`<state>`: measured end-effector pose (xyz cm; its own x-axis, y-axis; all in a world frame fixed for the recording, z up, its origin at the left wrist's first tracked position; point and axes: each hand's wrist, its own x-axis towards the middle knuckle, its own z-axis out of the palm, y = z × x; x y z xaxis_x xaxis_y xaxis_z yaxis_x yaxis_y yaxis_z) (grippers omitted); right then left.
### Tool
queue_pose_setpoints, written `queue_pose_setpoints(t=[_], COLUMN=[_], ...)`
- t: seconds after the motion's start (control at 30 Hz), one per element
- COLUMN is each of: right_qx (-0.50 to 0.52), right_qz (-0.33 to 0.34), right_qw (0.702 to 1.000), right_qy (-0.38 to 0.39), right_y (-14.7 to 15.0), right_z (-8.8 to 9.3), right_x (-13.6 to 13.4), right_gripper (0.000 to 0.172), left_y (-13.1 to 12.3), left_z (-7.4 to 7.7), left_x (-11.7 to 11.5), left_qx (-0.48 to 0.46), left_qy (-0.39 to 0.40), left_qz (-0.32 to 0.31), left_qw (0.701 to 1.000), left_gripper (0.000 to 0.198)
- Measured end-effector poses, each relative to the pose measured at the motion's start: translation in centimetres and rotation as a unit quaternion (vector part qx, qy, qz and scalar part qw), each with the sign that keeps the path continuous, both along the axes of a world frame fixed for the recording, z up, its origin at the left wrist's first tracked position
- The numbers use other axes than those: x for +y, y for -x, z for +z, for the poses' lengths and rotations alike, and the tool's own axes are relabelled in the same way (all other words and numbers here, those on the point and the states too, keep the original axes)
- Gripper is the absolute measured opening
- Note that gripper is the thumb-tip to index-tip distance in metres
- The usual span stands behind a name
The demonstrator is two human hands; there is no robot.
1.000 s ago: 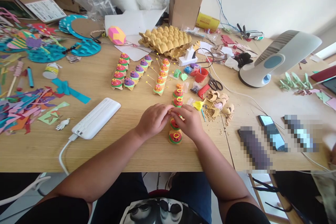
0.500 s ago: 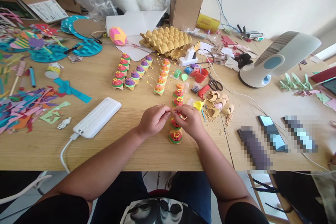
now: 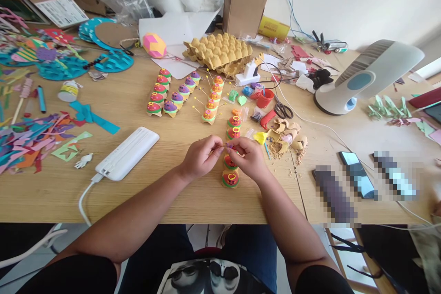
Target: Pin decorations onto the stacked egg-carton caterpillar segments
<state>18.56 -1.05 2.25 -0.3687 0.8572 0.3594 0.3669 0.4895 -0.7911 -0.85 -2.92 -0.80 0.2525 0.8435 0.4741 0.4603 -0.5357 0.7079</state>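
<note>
My left hand (image 3: 204, 155) and my right hand (image 3: 251, 158) meet over a strip of egg-carton cups (image 3: 230, 179) covered in red and green clay with yellow rings. Both are closed, fingertips pinching a thin wire-like piece (image 3: 223, 147) that spans the small gap between them. A bit of purple shows at my right fingertips; I cannot tell what it is. The middle cups of the strip are partly hidden by my hands. Beyond them stand a red strip (image 3: 159, 92), a purple strip (image 3: 182, 94) and an orange strip (image 3: 213, 98) with yellow-tipped pins.
A white power bank (image 3: 127, 154) lies left of my arms, near paper scraps (image 3: 27, 142). Yellow clay (image 3: 260, 138), scissors (image 3: 283, 110), a red cup (image 3: 264, 98) and torn carton pieces (image 3: 287, 135) lie to the right. Farther right are a white fan (image 3: 365, 78) and phones (image 3: 358, 174).
My fingertips have shifted slightly on the thin piece, and a purple bit now shows at the right fingertips. The strips stay where they were.
</note>
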Motion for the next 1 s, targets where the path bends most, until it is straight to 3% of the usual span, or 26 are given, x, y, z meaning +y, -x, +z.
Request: queue_pose_setpoints(t=[0.27, 0.47, 0.57, 0.73, 0.9, 1.0], right_qx=[-0.046, 0.044, 0.091, 0.123, 0.126, 0.152], right_qz=[0.019, -0.021, -0.039, -0.075, -0.101, -0.144], right_qw=[0.997, 0.998, 0.992, 0.989, 0.986, 0.977], right_qy=[-0.064, 0.05, 0.079, 0.043, 0.03, 0.032], right_y=[-0.3, 0.4, 0.9, 1.3, 1.8, 0.7], right_z=[0.2, -0.2, -0.3, -0.2, -0.7, -0.9], right_x=[-0.1, -0.4, -0.7, -1.0, -1.4, -0.6], right_gripper=[0.011, 0.018, 0.021, 0.022, 0.024, 0.02], left_y=[0.0, 0.0, -0.2, -0.7, -1.0, -0.7], left_z=[0.4, 0.5, 0.6, 0.7, 1.1, 1.1], left_x=[0.1, 0.2, 0.2, -0.1, -0.4, -0.4], left_qx=[0.073, 0.099, 0.077, 0.007, -0.004, -0.001], left_qy=[-0.076, -0.149, -0.136, -0.062, -0.038, -0.036], left_qz=[-0.003, 0.012, 0.01, -0.003, -0.001, 0.007], left_qw=[0.994, 0.984, 0.988, 0.998, 0.999, 0.999], left_gripper=[0.013, 0.011, 0.011, 0.015, 0.017, 0.017])
